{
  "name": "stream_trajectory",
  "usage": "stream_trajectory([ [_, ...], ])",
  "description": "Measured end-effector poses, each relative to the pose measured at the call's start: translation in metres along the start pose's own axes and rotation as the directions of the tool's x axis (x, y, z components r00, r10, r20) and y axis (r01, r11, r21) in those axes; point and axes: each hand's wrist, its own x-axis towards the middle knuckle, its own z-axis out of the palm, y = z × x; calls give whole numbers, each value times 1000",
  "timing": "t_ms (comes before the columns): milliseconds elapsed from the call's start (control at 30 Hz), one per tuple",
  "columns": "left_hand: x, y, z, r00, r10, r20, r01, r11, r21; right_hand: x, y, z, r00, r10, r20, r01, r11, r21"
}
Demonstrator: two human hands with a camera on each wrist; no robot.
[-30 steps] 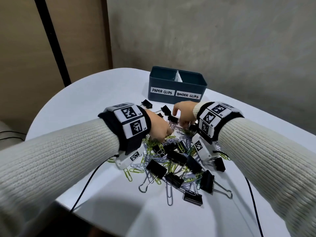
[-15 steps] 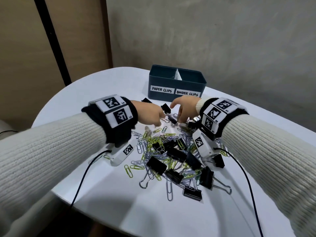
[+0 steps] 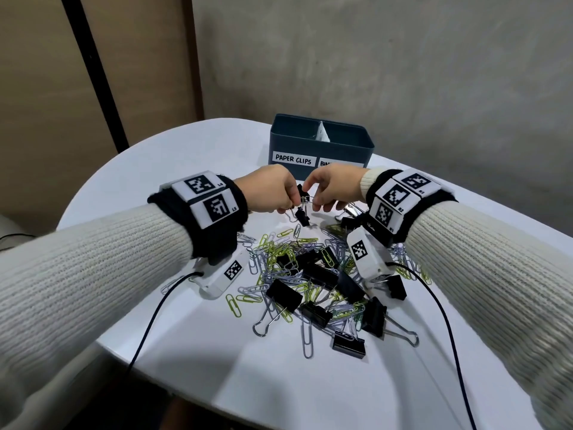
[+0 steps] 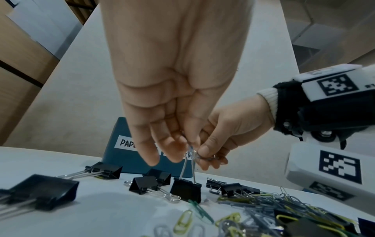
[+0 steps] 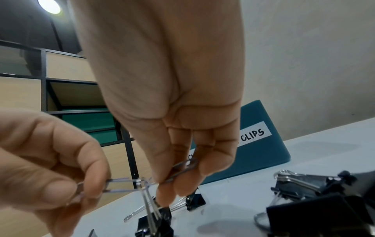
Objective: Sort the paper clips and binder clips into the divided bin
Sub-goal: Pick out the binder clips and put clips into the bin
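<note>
My left hand [image 3: 285, 207] and right hand [image 3: 319, 207] meet in the air just in front of the blue divided bin [image 3: 341, 150]. The left hand [image 5: 81, 190] pinches a lilac paper clip [image 5: 118, 185]. Fingers and thumb of the right hand [image 5: 182, 179] pinch a silver paper clip [image 5: 185, 166] hooked to it. A small black binder clip [image 3: 302, 216] dangles from the join by its wire handles, just above the table; it also shows in the left wrist view [image 4: 185, 190]. The bin's labels read PAPER CLIPS on the left and, half hidden, BINDER CLIPS on the right.
A heap of paper clips and black binder clips [image 3: 310, 274] lies on the white round table [image 3: 217, 367] below my wrists. More binder clips [image 4: 105, 172] lie near the bin. Two black cables [image 3: 446, 321] trail toward the table's front edge.
Both hands have risen from the heap toward the bin and come together. The linked clips with the small binder clip have lifted off the table.
</note>
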Motion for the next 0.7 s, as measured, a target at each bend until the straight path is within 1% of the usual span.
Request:
stream_trajectory([
  [200, 2, -1, 1, 999, -41, 2, 41, 998, -43, 3, 0, 2, 999, -22, -28, 18, 990, -140],
  [333, 4, -2, 2, 997, -72, -35, 68, 993, -96, 4, 0, 4, 1000, -21, -10, 20, 993, -113],
  [500, 6, -2, 1, 987, -124, -104, 105, 980, -169, -1, -6, 5, 995, -98, 8, 98, 989, -114],
  [567, 6, -1, 1, 984, -135, -120, 114, 979, -168, -1, -6, 7, 994, -105, 15, 106, 988, -111],
  [700, 3, -1, -3, 984, -140, -111, 126, 984, -123, 1, -4, 11, 995, -103, 5, 103, 987, -120],
])
